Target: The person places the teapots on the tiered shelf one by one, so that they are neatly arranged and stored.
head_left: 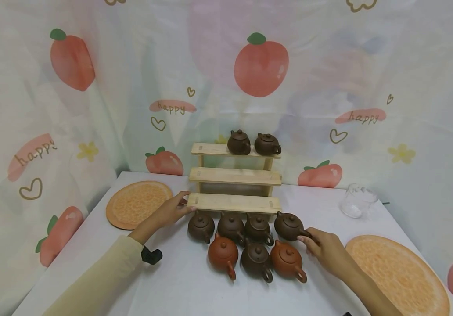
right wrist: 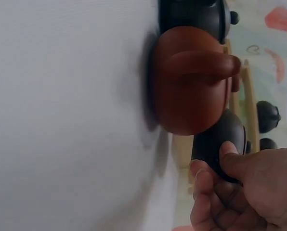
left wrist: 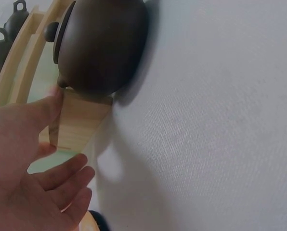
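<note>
Dark-brown rounded clay teapot (head_left: 288, 226), pinched at its handle (head_left: 304, 232) by right hand (head_left: 328, 252), toward back edge of white bench (head_left: 171, 294); left hand (head_left: 171, 211) grips left end of pale wooden three-tier stand (head_left: 234, 202), seemingly steadying it.

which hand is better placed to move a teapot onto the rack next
Probably the right hand, since it grips the rightmost dark teapot; the left hand holds no teapot and pinches the left end of the wooden rack.

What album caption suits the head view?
Left hand on a tiered wooden stand, right hand holding a dark teapot.
</note>
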Available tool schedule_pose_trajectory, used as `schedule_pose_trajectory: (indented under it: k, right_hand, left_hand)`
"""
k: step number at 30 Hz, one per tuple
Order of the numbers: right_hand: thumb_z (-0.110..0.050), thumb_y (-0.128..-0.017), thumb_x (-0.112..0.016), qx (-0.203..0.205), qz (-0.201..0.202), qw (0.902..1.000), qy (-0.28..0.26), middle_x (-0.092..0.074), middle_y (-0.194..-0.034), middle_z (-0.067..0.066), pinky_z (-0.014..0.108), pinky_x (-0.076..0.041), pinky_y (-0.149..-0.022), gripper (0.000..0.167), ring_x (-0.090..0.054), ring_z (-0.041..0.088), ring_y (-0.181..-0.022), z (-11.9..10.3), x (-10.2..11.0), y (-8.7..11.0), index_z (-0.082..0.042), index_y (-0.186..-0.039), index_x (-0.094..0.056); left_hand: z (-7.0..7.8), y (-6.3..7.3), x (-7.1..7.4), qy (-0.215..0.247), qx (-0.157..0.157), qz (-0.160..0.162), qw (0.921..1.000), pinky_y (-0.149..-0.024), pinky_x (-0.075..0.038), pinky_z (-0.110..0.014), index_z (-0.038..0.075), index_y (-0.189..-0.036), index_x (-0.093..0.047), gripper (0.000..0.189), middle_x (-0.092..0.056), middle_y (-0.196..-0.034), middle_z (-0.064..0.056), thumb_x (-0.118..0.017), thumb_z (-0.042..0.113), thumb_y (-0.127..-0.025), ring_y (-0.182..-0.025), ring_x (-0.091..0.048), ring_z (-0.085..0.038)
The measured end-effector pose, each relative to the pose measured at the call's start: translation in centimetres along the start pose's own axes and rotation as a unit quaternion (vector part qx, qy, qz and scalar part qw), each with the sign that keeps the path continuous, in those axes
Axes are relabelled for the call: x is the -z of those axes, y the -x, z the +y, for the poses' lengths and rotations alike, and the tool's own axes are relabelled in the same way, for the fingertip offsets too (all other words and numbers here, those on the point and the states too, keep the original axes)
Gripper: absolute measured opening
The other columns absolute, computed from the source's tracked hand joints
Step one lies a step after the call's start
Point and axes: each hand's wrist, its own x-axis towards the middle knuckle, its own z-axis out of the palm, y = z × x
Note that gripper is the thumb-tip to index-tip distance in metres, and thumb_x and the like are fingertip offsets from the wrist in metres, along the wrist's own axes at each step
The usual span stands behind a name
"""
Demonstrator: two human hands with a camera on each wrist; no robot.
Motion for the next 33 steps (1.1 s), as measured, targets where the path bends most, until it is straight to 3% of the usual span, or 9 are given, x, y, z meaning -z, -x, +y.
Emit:
schedule_pose_trajectory:
  k: [13,20,33]
  right_hand:
    - [-0.023,-0.106,-0.067,0.006,-0.025,0.9997,-0.007,-0.057,-0.065,-0.009,0.026,-0.042,-0.057,0.024,-0.048,0.006,-0.061,-4.0,1.1,-4.1,-0.016,-0.084,-0.062]
    - [-0.021,-0.106,-0.066,0.032,-0.017,0.9993,-0.012,-0.058,-0.065,-0.008,0.027,-0.043,-0.058,0.025,-0.052,0.008,-0.06,-6.2,0.8,-6.9,-0.014,-0.083,-0.061]
    - [-0.023,-0.109,-0.062,0.056,-0.033,0.9976,-0.025,-0.069,-0.075,0.009,0.035,-0.047,-0.063,0.026,-0.056,0.014,-0.062,-9.9,-0.7,-12.9,-0.009,-0.086,-0.064]
  left_hand:
    - [0.2,0.1,0.3,0.0,0.001,-0.001,1.0,-0.107,-0.049,-0.058,0.002,-0.159,-0.039,0.069,-0.061,-0.141,-0.03,-0.066,0.037,-0.106,-0.133,-0.059,-0.045]
    - [0.2,0.1,0.2,0.004,0.001,-0.004,1.0,-0.108,-0.049,-0.058,0.002,-0.159,-0.038,0.07,-0.061,-0.14,-0.03,-0.066,0.038,-0.106,-0.133,-0.059,-0.045]
    - [0.2,0.0,0.1,0.005,0.001,-0.001,1.0,-0.107,-0.05,-0.057,0.003,-0.158,-0.039,0.068,-0.062,-0.139,-0.03,-0.067,0.037,-0.106,-0.133,-0.06,-0.044]
